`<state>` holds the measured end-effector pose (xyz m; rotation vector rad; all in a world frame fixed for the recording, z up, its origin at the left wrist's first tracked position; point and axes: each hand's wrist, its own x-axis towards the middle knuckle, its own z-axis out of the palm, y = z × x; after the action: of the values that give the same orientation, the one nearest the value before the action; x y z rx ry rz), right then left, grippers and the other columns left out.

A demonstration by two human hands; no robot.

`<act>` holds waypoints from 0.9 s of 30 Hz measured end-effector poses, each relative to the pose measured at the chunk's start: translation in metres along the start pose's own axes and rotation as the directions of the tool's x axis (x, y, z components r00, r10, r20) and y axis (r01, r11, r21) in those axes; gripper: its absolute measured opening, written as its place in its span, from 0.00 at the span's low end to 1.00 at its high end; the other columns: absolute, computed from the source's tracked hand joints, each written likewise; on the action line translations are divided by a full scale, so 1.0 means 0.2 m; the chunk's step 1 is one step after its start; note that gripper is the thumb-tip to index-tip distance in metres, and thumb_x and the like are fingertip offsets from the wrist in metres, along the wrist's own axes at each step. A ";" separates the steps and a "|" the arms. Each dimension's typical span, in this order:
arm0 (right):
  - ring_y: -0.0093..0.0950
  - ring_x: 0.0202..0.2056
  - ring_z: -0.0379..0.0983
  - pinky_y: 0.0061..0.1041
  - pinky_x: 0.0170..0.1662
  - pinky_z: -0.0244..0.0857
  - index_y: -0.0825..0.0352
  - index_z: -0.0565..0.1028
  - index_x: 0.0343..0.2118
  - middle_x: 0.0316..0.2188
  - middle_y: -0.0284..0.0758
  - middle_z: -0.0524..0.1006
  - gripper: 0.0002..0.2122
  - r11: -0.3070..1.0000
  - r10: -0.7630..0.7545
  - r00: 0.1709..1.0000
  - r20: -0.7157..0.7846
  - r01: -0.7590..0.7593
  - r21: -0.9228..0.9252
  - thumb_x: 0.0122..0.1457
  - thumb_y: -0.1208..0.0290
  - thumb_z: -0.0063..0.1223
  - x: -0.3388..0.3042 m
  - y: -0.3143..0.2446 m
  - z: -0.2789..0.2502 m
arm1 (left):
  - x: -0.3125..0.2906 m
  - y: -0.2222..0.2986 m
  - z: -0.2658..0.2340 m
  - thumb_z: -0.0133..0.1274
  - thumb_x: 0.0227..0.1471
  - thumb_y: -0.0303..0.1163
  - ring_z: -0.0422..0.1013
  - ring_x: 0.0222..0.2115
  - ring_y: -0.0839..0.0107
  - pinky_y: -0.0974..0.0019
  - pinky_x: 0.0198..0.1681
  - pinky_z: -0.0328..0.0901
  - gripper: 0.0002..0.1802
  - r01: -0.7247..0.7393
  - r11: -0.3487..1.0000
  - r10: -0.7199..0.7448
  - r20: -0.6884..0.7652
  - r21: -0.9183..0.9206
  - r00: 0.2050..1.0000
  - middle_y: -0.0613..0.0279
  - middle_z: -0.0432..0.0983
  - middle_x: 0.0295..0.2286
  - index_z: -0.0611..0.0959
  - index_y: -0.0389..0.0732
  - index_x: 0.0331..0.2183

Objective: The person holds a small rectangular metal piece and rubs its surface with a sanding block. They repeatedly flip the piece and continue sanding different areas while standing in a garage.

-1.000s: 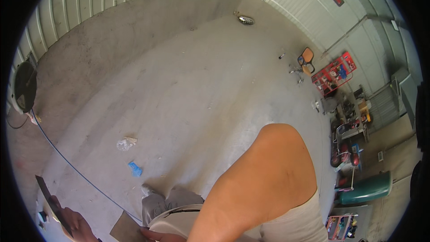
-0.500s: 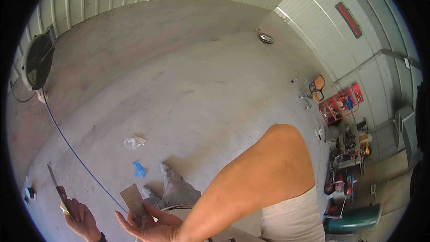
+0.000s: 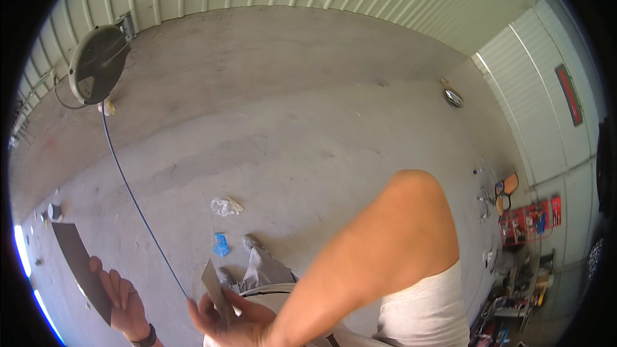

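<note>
My left hand (image 3: 124, 302), at the lower left, is closed on a flat dark-grey rectangular spreader plate (image 3: 76, 263). The plate tilts up and to the left, its broad face turned to me. Nearer the middle, my right hand (image 3: 239, 322) grips a smaller pale-grey scraper blade (image 3: 211, 277) that points upward. Fingers hide the lower part of each tool. The two tools are apart, both held in front of my body. A blue hose (image 3: 138, 205) runs down to beside my right fingertips; whether it touches them I cannot tell.
The hose hangs from a reel (image 3: 101, 64) on the ribbed wall. Clear plastic wrap (image 3: 227, 205) and a blue crumpled piece (image 3: 221, 245) lie on the concrete floor by my feet. At the right stand a red tool rack (image 3: 530, 223) and cluttered equipment. An oval mirror-like part (image 3: 453, 97) lies farther off.
My view has swung left, so the surroundings have shifted right. The left hand's plate has turned from nearly edge-on to broad face; the right hand's blade now looks narrower.
</note>
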<state>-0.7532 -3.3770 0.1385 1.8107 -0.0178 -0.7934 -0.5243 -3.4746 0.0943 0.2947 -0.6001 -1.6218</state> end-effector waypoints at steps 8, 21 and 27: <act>0.32 0.39 0.73 0.44 0.57 0.69 0.67 0.79 0.37 0.34 0.33 0.78 0.09 0.964 -0.266 0.963 -0.035 0.265 -0.030 0.60 0.69 0.50 0.15 -0.26 0.35 | 0.27 -0.50 0.70 0.39 0.68 0.37 0.64 0.50 0.49 0.51 0.55 0.64 0.17 0.320 0.741 -0.446 0.075 0.590 0.892 0.39 0.74 0.46 0.68 0.29 0.45; 0.31 0.36 0.73 0.47 0.56 0.70 0.67 0.79 0.35 0.31 0.35 0.77 0.07 0.980 -0.195 0.981 -0.001 0.195 0.028 0.58 0.71 0.51 0.06 -0.31 0.42 | 0.39 -0.84 0.81 0.26 0.71 0.31 0.56 0.64 0.45 0.49 0.68 0.52 0.27 0.782 0.530 -0.844 0.110 0.328 0.526 0.31 0.58 0.62 0.55 0.26 0.64; 0.31 0.35 0.73 0.49 0.55 0.70 0.67 0.79 0.34 0.30 0.35 0.77 0.07 0.982 -0.184 0.983 0.019 0.183 0.049 0.58 0.72 0.51 0.04 -0.30 0.44 | 0.42 -0.87 0.81 0.33 0.62 0.23 0.59 0.46 0.69 0.66 0.52 0.58 0.14 0.650 0.664 -0.735 0.166 0.370 0.657 0.54 0.62 0.44 0.65 0.34 0.49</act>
<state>-0.8142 -3.4310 0.0680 1.8663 0.1174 -0.9514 -0.7680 -3.5154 0.1471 0.5438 -1.0490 -2.3725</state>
